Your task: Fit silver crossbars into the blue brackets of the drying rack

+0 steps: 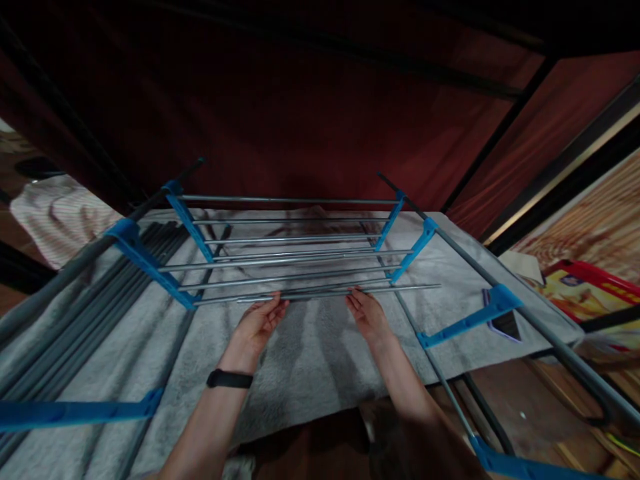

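A drying rack with grey metal rods and blue plastic brackets (pixel 143 257) stands over a grey towel (pixel 310 347). My left hand (pixel 257 323) and my right hand (pixel 365 312) both pinch one loose thin metal rod (pixel 320 293) at the rack's near edge. The rod lies level, its right end sticking out past the right bracket (pixel 407 257). A black band sits on my left wrist. Several rods are fitted between the two brackets behind it.
A bundle of dark grey tubes (pixel 85 313) lies on the towel at the left. A phone (pixel 503 323) rests on the towel at the right. A red and yellow box (pixel 585 293) sits on the floor at the far right. Dark red curtain hangs behind.
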A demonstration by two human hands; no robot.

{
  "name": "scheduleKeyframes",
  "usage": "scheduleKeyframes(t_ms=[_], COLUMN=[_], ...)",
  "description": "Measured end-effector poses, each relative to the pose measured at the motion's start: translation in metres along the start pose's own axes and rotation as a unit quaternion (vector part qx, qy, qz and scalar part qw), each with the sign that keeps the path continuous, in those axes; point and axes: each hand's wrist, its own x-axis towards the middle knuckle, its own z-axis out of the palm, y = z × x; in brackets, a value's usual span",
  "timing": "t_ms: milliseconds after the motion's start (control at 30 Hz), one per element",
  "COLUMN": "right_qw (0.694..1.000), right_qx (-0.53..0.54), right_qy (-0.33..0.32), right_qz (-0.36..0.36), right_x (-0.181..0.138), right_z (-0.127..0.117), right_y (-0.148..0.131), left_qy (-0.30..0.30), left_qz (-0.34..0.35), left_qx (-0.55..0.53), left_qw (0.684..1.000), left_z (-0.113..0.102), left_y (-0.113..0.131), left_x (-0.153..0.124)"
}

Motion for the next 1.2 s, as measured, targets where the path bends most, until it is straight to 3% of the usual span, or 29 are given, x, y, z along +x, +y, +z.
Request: scheduleKeyframes(t_ms=[567,967,1200], right_qw=[0.999,1.0,1.0], right_qx=[-0.029,-0.011,-0.022], right_qy=[-0.016,0.009,0.007], right_qz=[0.018,0.003,-0.013], right_x=[0.0,0.003,0.005], right_z=[-0.001,-0.006,-0.008], right_y=[0.008,-0.005,-0.01], left_qy=[-0.03,0.045,0.059], left_qz=[-0.003,0.112,0.191], left_qx=[-0.001,-0.026,0.029], left_qw=[1.0,0.992,0.979], left_z=[0.004,-0.006,-0.012], left_y=[-0.017,0.0,0.005], left_x=[0.003,0.003,0.003])
